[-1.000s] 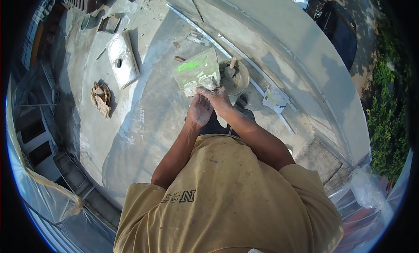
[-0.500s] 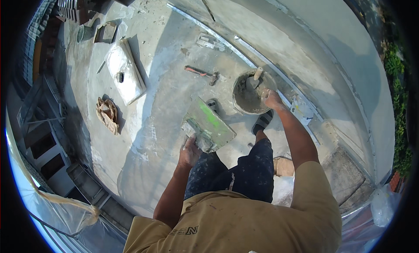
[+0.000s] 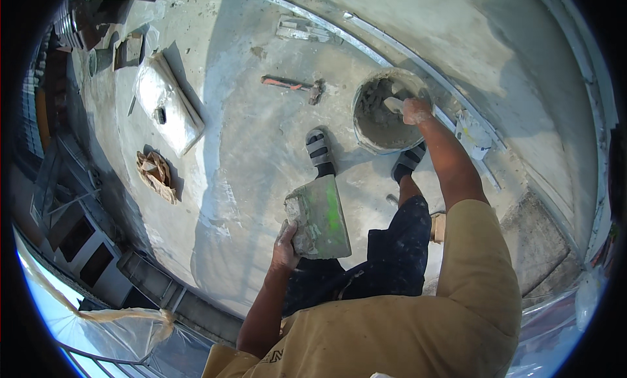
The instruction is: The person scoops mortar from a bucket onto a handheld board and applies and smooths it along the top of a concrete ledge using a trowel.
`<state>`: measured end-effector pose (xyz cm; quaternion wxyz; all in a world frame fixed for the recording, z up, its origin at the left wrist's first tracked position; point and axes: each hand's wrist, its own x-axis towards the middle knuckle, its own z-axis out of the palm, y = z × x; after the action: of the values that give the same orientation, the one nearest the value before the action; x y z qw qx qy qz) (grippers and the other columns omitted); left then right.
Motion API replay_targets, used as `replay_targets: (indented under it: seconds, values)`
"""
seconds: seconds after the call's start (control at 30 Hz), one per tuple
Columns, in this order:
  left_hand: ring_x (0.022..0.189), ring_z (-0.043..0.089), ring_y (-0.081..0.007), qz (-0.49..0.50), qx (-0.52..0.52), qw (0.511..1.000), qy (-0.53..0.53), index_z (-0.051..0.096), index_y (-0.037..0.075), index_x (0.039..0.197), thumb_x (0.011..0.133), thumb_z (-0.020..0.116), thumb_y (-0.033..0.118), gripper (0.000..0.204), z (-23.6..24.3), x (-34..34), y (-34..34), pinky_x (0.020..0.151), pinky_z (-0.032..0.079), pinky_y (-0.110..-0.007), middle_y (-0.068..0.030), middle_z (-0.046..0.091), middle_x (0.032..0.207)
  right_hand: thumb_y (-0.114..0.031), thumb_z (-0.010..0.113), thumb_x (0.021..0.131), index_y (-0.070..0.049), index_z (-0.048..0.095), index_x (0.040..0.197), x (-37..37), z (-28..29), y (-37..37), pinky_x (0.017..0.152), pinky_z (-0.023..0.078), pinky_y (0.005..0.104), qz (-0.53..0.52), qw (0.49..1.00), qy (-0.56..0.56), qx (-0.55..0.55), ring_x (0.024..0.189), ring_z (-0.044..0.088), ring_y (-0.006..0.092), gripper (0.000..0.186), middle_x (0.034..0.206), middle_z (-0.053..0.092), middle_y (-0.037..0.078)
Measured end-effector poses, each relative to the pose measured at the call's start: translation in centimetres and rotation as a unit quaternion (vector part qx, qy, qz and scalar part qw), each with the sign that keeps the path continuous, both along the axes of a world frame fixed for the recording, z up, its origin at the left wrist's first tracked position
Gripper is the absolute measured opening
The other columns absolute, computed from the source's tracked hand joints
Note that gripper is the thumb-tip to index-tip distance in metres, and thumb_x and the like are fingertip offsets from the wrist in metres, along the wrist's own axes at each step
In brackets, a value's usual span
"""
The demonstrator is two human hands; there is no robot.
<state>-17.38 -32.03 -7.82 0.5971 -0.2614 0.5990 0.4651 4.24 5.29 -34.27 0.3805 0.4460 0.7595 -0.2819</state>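
Note:
My left hand [image 3: 285,247] is closed on the left edge of a hawk [image 3: 334,231], a flat grey board with a bright green streak and smears of mortar. It is tilted in front of my shorts. My right hand [image 3: 417,110] is inside the rim of a round bucket [image 3: 366,140], closed on a trowel [image 3: 394,104]. Only a pale part of the trowel shows beside the fingers. Grey wet mortar [image 3: 375,100] clings inside the bucket, which stands on the floor by my right foot.
A hammer [image 3: 294,84] with an orange-marked handle lies left of the bucket. Metal strips [image 3: 392,38] run along the wall base. Further left are a plastic-wrapped stack [image 3: 166,104] and a crumpled paper bag [image 3: 155,175]. A white bag [image 3: 473,133] lies right of the bucket.
My right hand has gone from the bucket's rim to the trowel, which leaned inside with its handle up. The hawk has turned more upright and come closer to me. My left foot has moved out.

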Motion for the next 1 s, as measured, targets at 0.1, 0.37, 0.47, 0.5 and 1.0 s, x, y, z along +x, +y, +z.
replay_targets:
  seconds: [0.1, 0.37, 0.47, 0.5, 1.0]
  values:
    - [0.108, 0.057, -0.0231, -0.007, 0.029, 1.0, 0.005, 0.041, 0.002, 0.13, 0.094, 0.047, 0.022, 0.042, -0.7, -0.1, 0.7, 0.09, 0.048, -0.039, -0.0122, 0.054, 0.12, -0.012, 0.058, 0.077, -0.005, 0.067, 0.1, 4.2, -1.2, -7.7, 0.083, 0.052, 0.0422, -0.077, 0.997, 0.023, -0.013, 0.099, 0.064, 0.0334, 0.026, 0.102, 0.067, 0.018]
    - [0.103, 0.058, -0.0227, -0.077, 0.033, 0.996, -0.007, 0.043, 0.002, 0.126, 0.095, 0.048, 0.026, 0.039, -1.7, 0.2, 3.6, 0.089, 0.049, -0.039, -0.0111, 0.056, 0.114, -0.009, 0.063, 0.077, 0.0, 0.063, 0.104, 5.4, -2.2, -11.1, 0.059, 0.053, 0.0384, -0.345, 0.932, 0.081, -0.076, 0.069, 0.067, 0.0284, 0.029, 0.081, 0.066, 0.018]
    - [0.1, 0.06, -0.0211, -0.094, 0.034, 0.995, 0.005, 0.045, 0.002, 0.121, 0.095, 0.048, 0.026, 0.035, -2.3, 0.0, 3.9, 0.085, 0.051, -0.038, -0.0106, 0.057, 0.111, -0.012, 0.065, 0.08, 0.004, 0.062, 0.106, 9.1, -1.1, -9.5, 0.034, 0.037, 0.0288, -0.476, 0.835, 0.13, -0.243, 0.041, 0.051, 0.0138, 0.03, 0.064, 0.057, 0.008]
    - [0.1, 0.06, -0.0206, -0.102, 0.038, 0.994, 0.013, 0.046, 0.002, 0.119, 0.095, 0.048, 0.027, 0.034, -2.6, -0.1, 4.1, 0.083, 0.051, -0.038, -0.0104, 0.057, 0.11, -0.012, 0.065, 0.081, 0.004, 0.061, 0.108, 10.3, 0.1, -9.7, 0.032, 0.034, 0.0265, -0.502, 0.805, 0.161, -0.273, 0.039, 0.047, 0.0106, 0.031, 0.063, 0.055, 0.005]
    - [0.102, 0.061, -0.0246, -0.037, 0.101, 0.994, -0.037, 0.048, 0.001, 0.126, 0.096, 0.05, 0.031, 0.043, -4.5, 0.8, 16.4, 0.088, 0.051, -0.04, -0.0117, 0.06, 0.115, 0.007, 0.064, 0.077, -0.003, 0.045, 0.133, 14.0, 25.3, -17.0, 0.077, 0.048, 0.0253, -0.52, 0.693, 0.449, -0.219, 0.082, 0.058, 0.0138, 0.06, 0.099, 0.06, 0.009]
